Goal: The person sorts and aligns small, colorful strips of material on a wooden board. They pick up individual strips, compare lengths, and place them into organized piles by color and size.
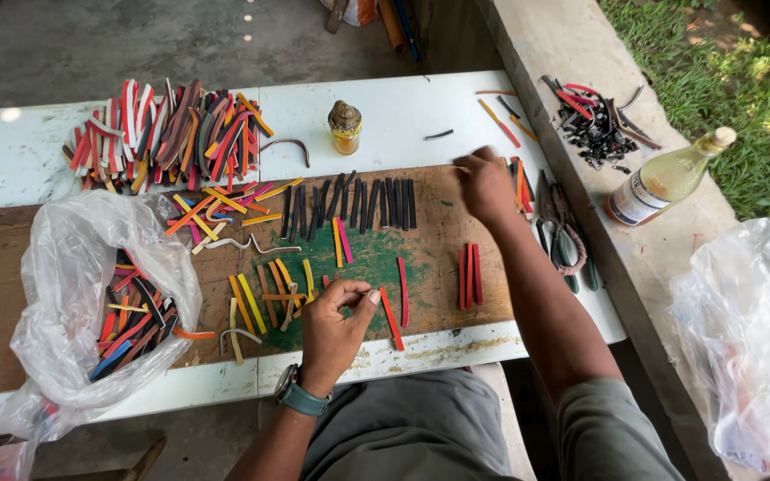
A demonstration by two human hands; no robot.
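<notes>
Rubbery coloured strips (340, 240) lay sorted in short rows across the wooden board of the worktop (403, 107): black ones at the back, yellow, orange and red ones nearer the person. The left hand (336, 321) rested on the green-stained patch, its fingers curled and pinched around something small that I could not make out, probably a strip end. The right hand (485, 183) reached to the far right of the board, knuckles up, fingers bent down onto a small bunch of orange and red strips (520, 187); whether it had closed on one could not be told.

Several risks stood out. The right forearm crossed just above three red strips (469, 274), and dragging it back low could have swept them out of line. The red strip (391, 319) beside the left hand lay close to the front edge, so a nudge from the wrist could have sent it to the floor. The small jar (345, 126) stood behind the black row, where a careless reach to the heaped pile (167, 134) might have tipped it. The glass bottle (666, 178) lay on the concrete ledge and looked free to roll. Scissors (556, 223) sat just beside the right hand, an easy thing to catch a finger on. The open plastic bag (91, 294) slumped at the left, and its strips could have spilled out.
</notes>
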